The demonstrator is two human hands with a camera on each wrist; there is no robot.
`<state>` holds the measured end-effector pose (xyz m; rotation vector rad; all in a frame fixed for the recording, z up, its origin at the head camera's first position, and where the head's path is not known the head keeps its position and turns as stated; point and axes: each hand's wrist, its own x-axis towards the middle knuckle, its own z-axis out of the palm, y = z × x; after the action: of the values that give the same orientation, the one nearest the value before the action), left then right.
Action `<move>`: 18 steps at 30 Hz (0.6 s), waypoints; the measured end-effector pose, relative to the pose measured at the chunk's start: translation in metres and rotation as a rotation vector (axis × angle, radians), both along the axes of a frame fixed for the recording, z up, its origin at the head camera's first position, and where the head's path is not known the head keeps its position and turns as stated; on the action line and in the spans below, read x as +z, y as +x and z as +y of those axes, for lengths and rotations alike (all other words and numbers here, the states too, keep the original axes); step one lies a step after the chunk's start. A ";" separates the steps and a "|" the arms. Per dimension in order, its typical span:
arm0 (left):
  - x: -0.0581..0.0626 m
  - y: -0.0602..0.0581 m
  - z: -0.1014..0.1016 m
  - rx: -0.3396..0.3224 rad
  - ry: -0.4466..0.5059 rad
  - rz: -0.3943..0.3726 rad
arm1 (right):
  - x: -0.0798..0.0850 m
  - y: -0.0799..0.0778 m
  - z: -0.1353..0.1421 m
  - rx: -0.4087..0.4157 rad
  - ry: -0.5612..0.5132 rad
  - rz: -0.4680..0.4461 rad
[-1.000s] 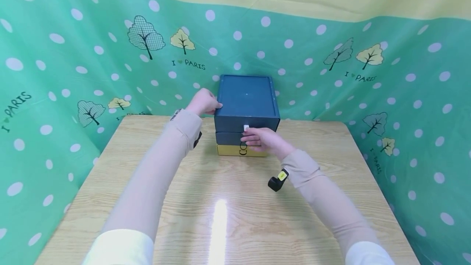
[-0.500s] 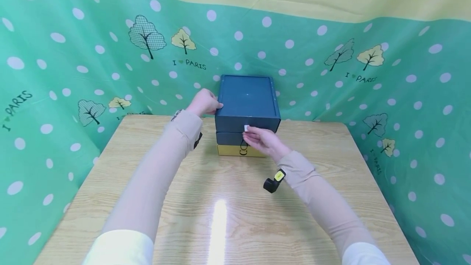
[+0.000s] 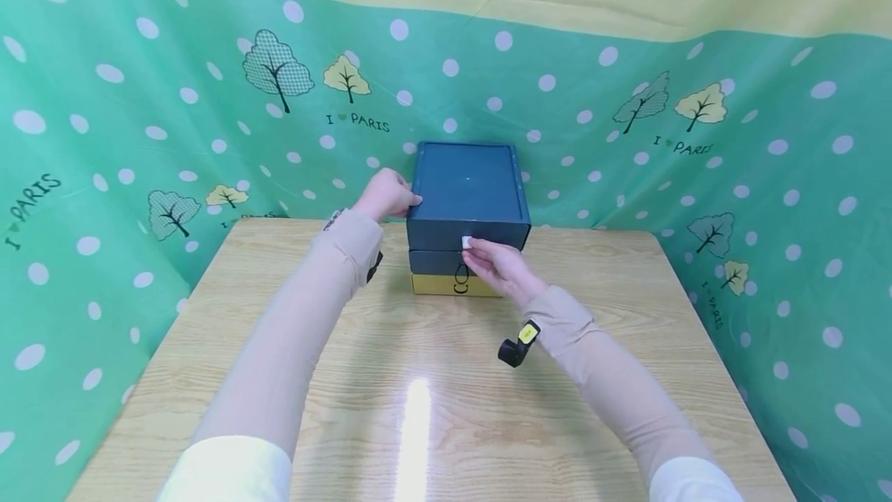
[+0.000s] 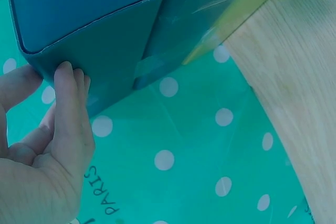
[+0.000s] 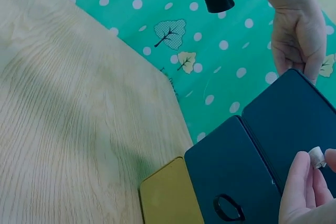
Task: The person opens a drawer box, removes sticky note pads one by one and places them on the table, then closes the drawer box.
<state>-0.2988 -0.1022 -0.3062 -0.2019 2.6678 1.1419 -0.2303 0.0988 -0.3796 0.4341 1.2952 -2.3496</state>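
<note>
A dark blue drawer box (image 3: 465, 180) stands at the back of the table, with a second blue drawer (image 3: 437, 262) below its top one. My left hand (image 3: 385, 194) holds its upper left edge, thumb on the top and fingers against the side panel. In the left wrist view, the fingertips (image 4: 65, 69) touch that panel. A small white knob (image 5: 316, 157) sits on the upper drawer front. My right hand (image 3: 505, 266) pinches this knob between thumb and fingers. A black loop pull (image 5: 229, 208) hangs on the lower drawer. Both drawer fronts appear closed.
Under the blue drawers lies a yellow box or drawer (image 3: 433, 285) with dark lettering. A dotted green curtain (image 3: 571, 122) runs behind and along both sides of the wooden table (image 3: 474, 409). A black wrist camera (image 3: 516, 351) hangs under the right forearm.
The right hand's fingers have drawn closer together at the white knob, and its wrist has shifted slightly left. The left hand and the drawer box have stayed in place.
</note>
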 end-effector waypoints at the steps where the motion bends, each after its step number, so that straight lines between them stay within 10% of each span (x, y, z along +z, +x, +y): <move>1: 0.000 0.000 0.000 0.004 0.005 -0.001 | 0.000 0.000 0.000 0.004 0.008 0.006; 18: 0.000 0.001 0.000 0.008 0.001 -0.003 | 0.003 -0.003 0.000 0.037 0.187 0.060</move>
<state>-0.2976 -0.1022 -0.3057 -0.2139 2.6660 1.1449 -0.2335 0.0992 -0.3767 0.3951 1.5452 -2.2365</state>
